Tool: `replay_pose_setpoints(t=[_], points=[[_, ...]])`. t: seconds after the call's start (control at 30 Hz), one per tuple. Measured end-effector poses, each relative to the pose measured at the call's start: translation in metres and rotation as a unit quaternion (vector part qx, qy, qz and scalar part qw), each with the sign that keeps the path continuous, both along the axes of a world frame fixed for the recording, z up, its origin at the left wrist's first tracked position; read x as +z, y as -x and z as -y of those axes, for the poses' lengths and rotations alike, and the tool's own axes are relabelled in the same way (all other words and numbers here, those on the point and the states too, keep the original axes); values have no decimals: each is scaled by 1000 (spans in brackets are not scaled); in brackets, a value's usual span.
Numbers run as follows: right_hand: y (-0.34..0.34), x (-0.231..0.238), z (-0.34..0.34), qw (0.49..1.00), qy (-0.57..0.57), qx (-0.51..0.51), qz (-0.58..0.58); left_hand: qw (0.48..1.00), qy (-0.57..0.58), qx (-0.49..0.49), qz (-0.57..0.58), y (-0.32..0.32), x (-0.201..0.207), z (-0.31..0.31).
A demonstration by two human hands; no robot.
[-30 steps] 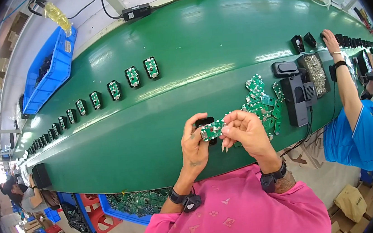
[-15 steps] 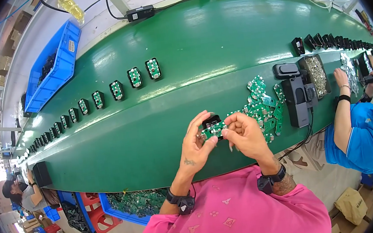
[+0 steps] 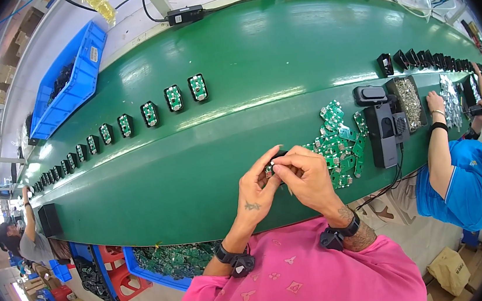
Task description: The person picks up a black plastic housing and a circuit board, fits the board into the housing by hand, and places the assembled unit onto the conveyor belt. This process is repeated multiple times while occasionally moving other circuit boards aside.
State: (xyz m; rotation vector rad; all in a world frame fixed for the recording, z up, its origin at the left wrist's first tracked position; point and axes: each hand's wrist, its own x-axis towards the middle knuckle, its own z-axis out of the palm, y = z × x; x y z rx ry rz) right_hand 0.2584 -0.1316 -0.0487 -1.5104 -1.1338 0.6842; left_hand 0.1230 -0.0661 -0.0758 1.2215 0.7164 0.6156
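My left hand [image 3: 253, 195] curls round a small black plastic casing [image 3: 280, 153] over the near part of the green bench. A green circuit board [image 3: 268, 171] shows in part between my fingers, at the casing. My right hand [image 3: 310, 179] is closed over the same spot, thumb and fingers pinching at the board. Most of the casing and board is hidden behind both hands, so how far the board sits inside cannot be seen. Right beside my right hand lies a loose pile of green circuit boards [image 3: 341, 150].
Black casings holding boards [image 3: 149, 114] stand in a row toward the far left; other black casings [image 3: 385, 65] line the far right. A grey device [image 3: 381, 135] and a tray of small metal parts [image 3: 406, 103] stand right of the pile. Co-workers sit at both sides.
My right hand has moved left and closed over the casing. The board, plainly visible before, is now mostly covered. At the far left, a co-worker's arm has reached up toward the row.
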Motion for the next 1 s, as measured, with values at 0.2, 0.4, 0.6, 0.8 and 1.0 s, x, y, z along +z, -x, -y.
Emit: replay_pose_setpoints(t=[0.2, 0.4, 0.6, 0.8, 1.0], points=[[-3, -4, 5, 999, 18, -26, -35, 999, -28, -20, -15, -6, 2, 2], [1, -13, 3, 997, -62, 37, 3, 999, -4, 18, 27, -2, 1, 1], [2, -8, 4, 999, -22, 17, 34, 1000, 5, -7, -10, 1, 0, 1], [4, -3, 7, 989, -64, -53, 123, 994, -76, 76, -4, -6, 11, 4], [-7, 19, 10, 990, 7, 43, 131, 973, -216, 64, -46, 4, 23, 3]])
